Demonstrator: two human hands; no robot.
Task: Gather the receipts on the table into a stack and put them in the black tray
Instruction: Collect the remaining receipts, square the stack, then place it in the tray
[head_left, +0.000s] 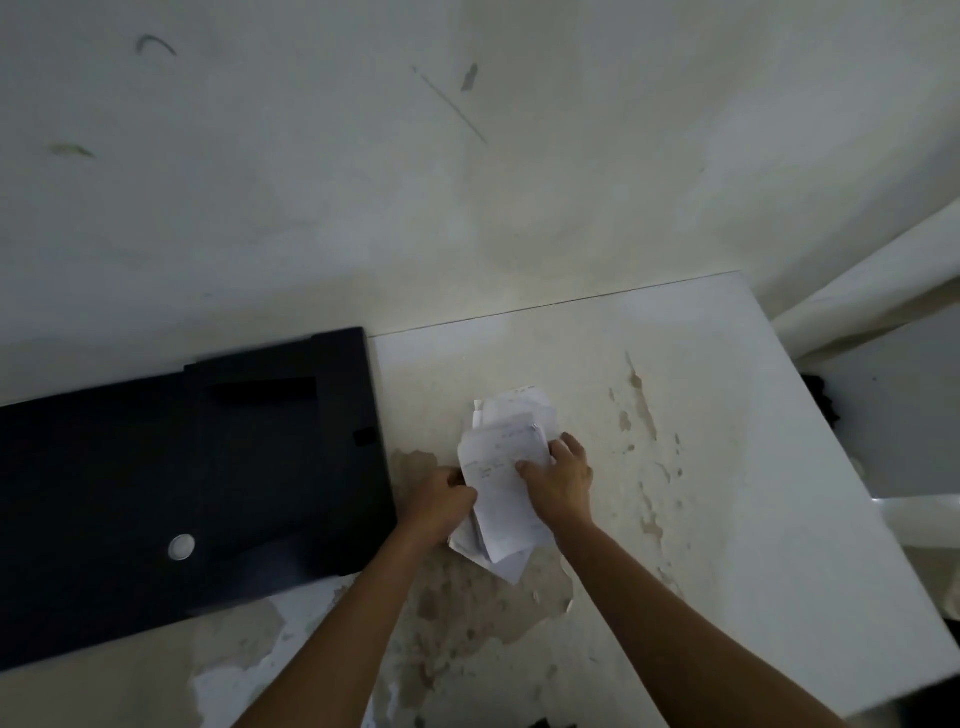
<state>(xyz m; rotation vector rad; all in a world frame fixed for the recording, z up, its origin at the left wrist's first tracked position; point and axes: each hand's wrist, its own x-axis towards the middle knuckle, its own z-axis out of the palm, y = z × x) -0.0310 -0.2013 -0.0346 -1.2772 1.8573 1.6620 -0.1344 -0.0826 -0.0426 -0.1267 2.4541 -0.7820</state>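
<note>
A loose stack of several white receipts (501, 496) lies on the worn white table (701, 493), a little right of the black tray. My left hand (441, 501) grips the stack's left edge with curled fingers. My right hand (563, 483) presses on the stack's right side, thumb on top of the paper. The receipts are fanned unevenly, with corners sticking out at the far and near ends. The black tray (291, 467) stands at the left, its right wall close to my left hand.
A wide black surface (78, 519) with a small round silver disc (182, 546) extends left from the tray. The wall (467, 156) rises right behind the table. The table's right edge drops off near a white ledge (883, 291). The tabletop's coating is peeling.
</note>
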